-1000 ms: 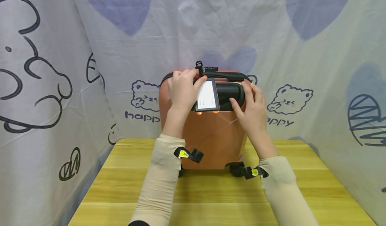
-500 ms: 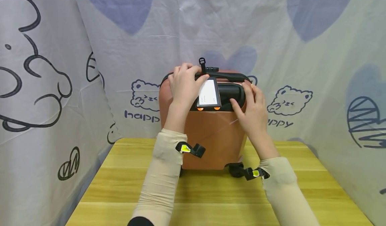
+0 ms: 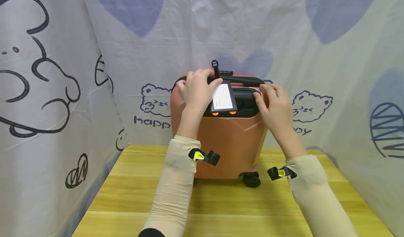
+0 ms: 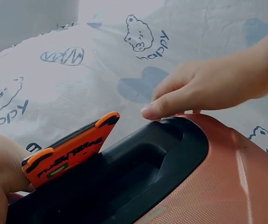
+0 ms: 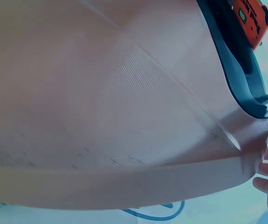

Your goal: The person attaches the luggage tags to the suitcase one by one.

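Observation:
A copper-pink suitcase (image 3: 225, 144) stands upright, with a black recessed panel (image 3: 245, 100) near its top. My left hand (image 3: 198, 91) pinches a luggage tag (image 3: 223, 98) at its upper edge, in front of that panel. The tag has a white card in a black frame; its orange back (image 4: 80, 149) shows in the left wrist view. A black buckled strap (image 3: 215, 65) sticks up above the tag. My right hand (image 3: 279, 107) rests on the suitcase's upper right corner, its thumb beside the panel; its fingers partly hide behind the edge in the right wrist view.
A black top handle (image 3: 247, 79) and a small combination lock (image 3: 226, 73) lie along the suitcase's top. Its black wheel (image 3: 251, 179) stands on the yellow wooden table (image 3: 227, 209). A printed cloth (image 3: 126, 54) hangs close behind and at both sides.
The tag has risen slightly and shifted a little right with my left hand. My right hand has slid right, from beside the panel to the suitcase's corner.

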